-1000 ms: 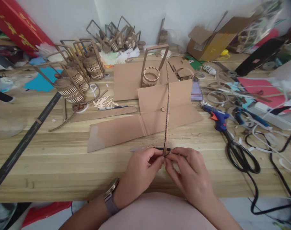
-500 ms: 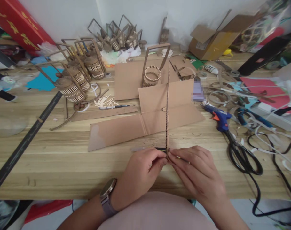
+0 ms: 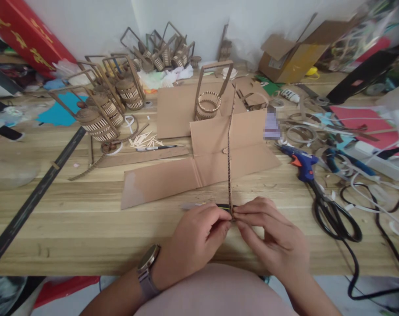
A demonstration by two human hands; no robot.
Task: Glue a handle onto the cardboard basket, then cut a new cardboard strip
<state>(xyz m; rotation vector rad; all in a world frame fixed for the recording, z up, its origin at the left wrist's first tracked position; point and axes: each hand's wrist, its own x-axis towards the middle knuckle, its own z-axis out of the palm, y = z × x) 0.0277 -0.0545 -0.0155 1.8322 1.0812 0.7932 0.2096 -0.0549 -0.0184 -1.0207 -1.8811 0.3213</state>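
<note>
A long, narrow cardboard strip (image 3: 230, 166), seen edge-on with its corrugation showing, stretches away from me over the table. My left hand (image 3: 199, 232), below a wristwatch, pinches its near end between thumb and fingers. From the other side my right hand (image 3: 272, 235) grips the same end, fingertips close to the left ones. Beneath the strip lie flat cut cardboard pieces (image 3: 160, 180). Partly hidden behind my fingers is a dark, thin tool (image 3: 223, 206), perhaps a cutter, on the table. A small round basket (image 3: 208, 105) with a tall handle stands beyond on another cardboard sheet.
To the right are a blue glue gun (image 3: 303, 162), black-handled scissors (image 3: 337, 217) and loose cables. Several lidded baskets (image 3: 96, 120) stand at the left, near small wooden sticks (image 3: 145, 140). A long black bar (image 3: 38, 193) crosses the left side. An open cardboard box (image 3: 291, 57) sits at the back.
The strip's far end has swung slightly right. Both hands have shifted a little to the right at the near end, and my right thumb has moved apart from its fingers.
</note>
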